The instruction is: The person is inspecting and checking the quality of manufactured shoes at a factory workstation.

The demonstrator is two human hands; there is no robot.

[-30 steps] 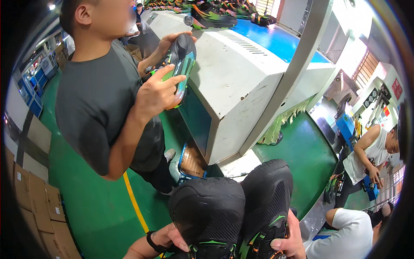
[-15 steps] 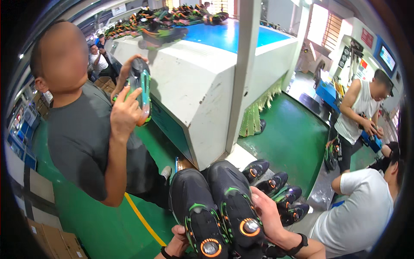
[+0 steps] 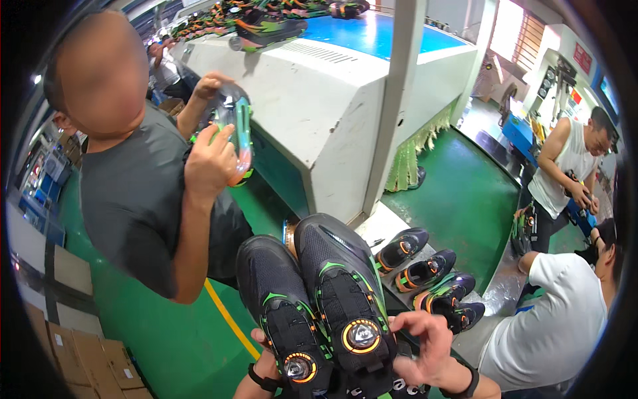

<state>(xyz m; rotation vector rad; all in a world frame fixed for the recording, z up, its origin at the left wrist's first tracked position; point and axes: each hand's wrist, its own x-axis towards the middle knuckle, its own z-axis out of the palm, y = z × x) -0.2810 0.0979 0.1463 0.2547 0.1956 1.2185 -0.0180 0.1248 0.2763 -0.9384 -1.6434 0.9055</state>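
A pair of black sneakers with green trim is raised in front of me, toes pointing away. The left sneaker [image 3: 276, 286] has an orange-ringed dial on its tongue, and so does the right sneaker [image 3: 339, 272], which sits slightly higher. My left hand [image 3: 264, 359] grips the outer side of the left sneaker near the heel, most of its fingers hidden beneath. Against the outer side of the right sneaker, beside its dial, my right hand [image 3: 428, 342] is closed with bent fingers. Both heels run toward the lower edge of the view.
Several similar sneakers [image 3: 428, 269] stand on a bench at right. A co-worker [image 3: 143, 193] at left holds another shoe [image 3: 232, 136]. Ahead is a white machine [image 3: 286, 100] with a blue belt [image 3: 345, 41], beside a post [image 3: 399, 100]. Other people sit and stand at right; cartons [image 3: 86, 359] lie lower left.
The pair of sneakers has moved up and slightly left, with the right one now higher. My right hand has shifted along its side, fingers more bent. The whole view has turned a little.
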